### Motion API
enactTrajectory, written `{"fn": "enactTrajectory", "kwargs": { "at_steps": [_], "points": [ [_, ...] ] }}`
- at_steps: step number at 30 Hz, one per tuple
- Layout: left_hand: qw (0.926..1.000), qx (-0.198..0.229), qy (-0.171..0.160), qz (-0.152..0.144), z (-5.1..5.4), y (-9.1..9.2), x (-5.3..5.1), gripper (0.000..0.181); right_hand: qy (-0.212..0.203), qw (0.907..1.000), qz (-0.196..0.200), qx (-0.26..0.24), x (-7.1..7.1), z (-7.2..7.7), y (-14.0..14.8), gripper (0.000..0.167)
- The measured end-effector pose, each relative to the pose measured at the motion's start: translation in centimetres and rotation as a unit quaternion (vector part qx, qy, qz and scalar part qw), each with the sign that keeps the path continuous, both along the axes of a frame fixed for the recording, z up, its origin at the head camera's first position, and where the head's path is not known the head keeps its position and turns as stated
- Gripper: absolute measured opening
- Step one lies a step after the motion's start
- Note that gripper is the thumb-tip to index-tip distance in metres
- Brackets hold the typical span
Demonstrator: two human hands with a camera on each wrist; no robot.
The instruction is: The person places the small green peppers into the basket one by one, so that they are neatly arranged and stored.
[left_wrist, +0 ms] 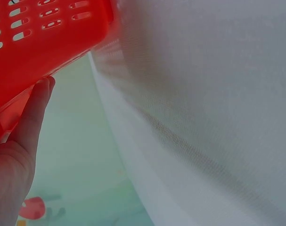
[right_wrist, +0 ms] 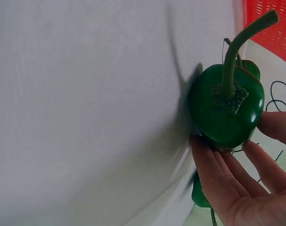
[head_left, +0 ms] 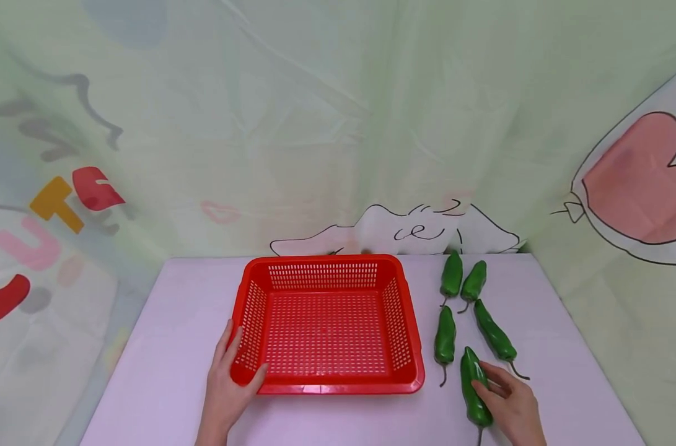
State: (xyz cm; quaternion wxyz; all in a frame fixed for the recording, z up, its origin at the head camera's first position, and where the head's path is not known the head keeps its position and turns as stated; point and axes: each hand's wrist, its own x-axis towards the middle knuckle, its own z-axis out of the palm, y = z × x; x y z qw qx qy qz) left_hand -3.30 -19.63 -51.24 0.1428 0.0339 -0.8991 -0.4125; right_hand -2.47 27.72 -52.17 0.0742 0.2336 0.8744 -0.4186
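A red plastic basket [head_left: 338,385] with slotted walls stands on the table with nothing in it. My left hand [head_left: 226,384] rests at its near left corner, fingers fairly straight along the left rim and thumb over the front rim. In the left wrist view, a finger touches the basket [left_wrist: 44,52] from outside. To the right, my right hand [head_left: 507,399] holds a long green pepper [head_left: 474,390] between thumb and fingers, its stem towards me. The right wrist view shows this pepper [right_wrist: 223,110] stem-end on, low over or touching the table.
Several other green peppers lie right of the basket: one pepper [head_left: 445,334] beside the held one, a slanting pepper [head_left: 494,331] farther right, and two peppers [head_left: 452,274] [head_left: 474,282] at the back edge. A printed cloth [head_left: 315,155] hangs behind the white table [head_left: 165,347].
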Motion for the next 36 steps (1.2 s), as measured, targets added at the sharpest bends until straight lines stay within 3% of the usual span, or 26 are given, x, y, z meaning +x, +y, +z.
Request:
{"fn": "enactTrajectory", "kwargs": {
  "at_steps": [20, 24, 30, 36],
  "points": [
    [1.0000, -0.003, -0.005, 0.001, 0.1, 0.1, 0.1, 0.087, 0.018, 0.9995, -0.013, -0.024, 0.8, 0.4, 0.4, 0.042],
    [1.0000, -0.005, -0.003, 0.003, 0.1, 0.1, 0.2, 0.087, 0.028, 0.9992, -0.009, -0.029, 0.9, 0.9, 0.5, 0.042],
    [0.9999, -0.009, -0.008, 0.003, 0.1, 0.0, 0.2, 0.089, 0.027, 0.9957, -0.009, -0.089, 0.3, 2.3, 0.7, 0.048],
    [1.0000, 0.002, -0.010, -0.001, 0.1, 0.0, 0.1, 0.088, 0.065, 0.9928, 0.001, -0.100, -0.9, 4.0, 0.5, 0.047]
  ]
}}
